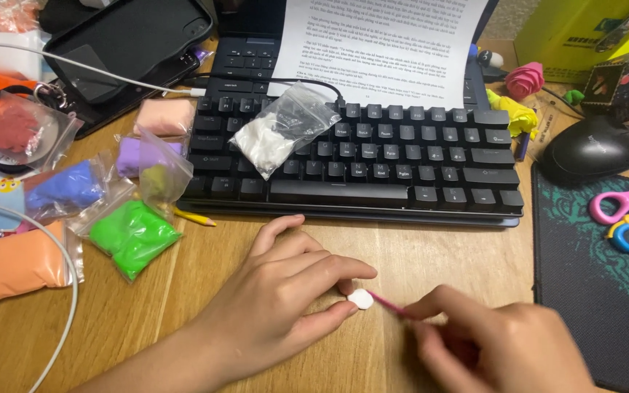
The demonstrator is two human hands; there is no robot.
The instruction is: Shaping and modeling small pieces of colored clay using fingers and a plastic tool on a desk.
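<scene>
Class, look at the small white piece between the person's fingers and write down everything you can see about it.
The small white piece is a flattened, roundish lump that looks like soft modelling clay. It sits just above the wooden desk, pinched between the left hand's thumb and forefinger. A thin pink tool, held by the right hand, touches its right edge.

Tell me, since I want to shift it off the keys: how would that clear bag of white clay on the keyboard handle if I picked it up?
The clear bag looks crinkled and mostly slack, so it would probably flop. The white clay fills one end, so that end likely sags. It seems light, resting on the keyboard.
</scene>
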